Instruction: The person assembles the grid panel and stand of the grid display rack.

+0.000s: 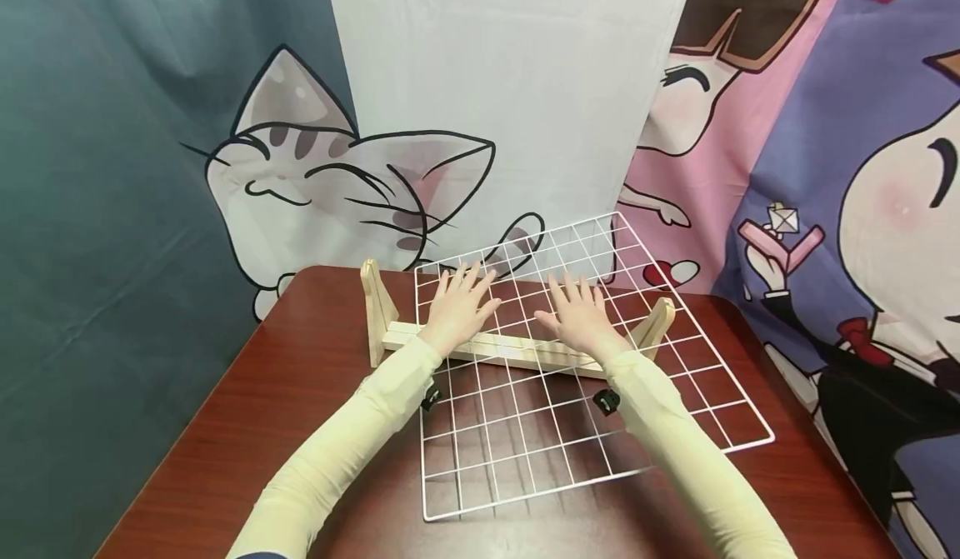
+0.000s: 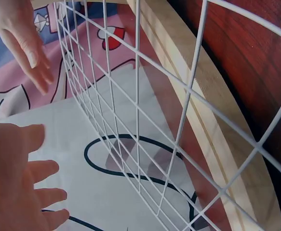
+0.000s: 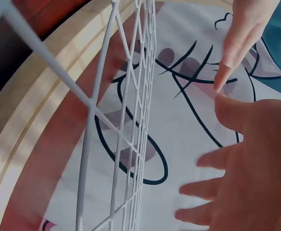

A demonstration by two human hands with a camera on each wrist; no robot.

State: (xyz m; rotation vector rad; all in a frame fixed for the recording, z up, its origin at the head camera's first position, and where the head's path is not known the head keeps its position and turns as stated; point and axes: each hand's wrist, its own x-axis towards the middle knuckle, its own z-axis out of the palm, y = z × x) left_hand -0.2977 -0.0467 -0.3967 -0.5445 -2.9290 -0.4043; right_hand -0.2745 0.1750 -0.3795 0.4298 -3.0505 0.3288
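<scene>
A white wire grid panel (image 1: 573, 484) leans at a slant over a pale wooden stand (image 1: 513, 351) on the table. My left hand (image 1: 456, 313) is held over the panel's left part, palm down, its fingers straight and spread. Over the middle, my right hand (image 1: 581, 317) is held the same way. Neither hand holds anything. In the left wrist view, my left hand (image 2: 15, 178) appears beside the grid (image 2: 259, 146), apart from its wires. The right wrist view likewise shows a gap between my right hand (image 3: 251, 163) and the grid (image 3: 91, 102).
The stand has a left upright (image 1: 377, 313) and a right upright (image 1: 654, 330), joined by a long bar. Under them is a reddish-brown table (image 1: 247, 401). Behind it hangs a cloth backdrop (image 1: 510, 67) with cartoon figures. A small black device (image 1: 606, 401) sits at the right wrist.
</scene>
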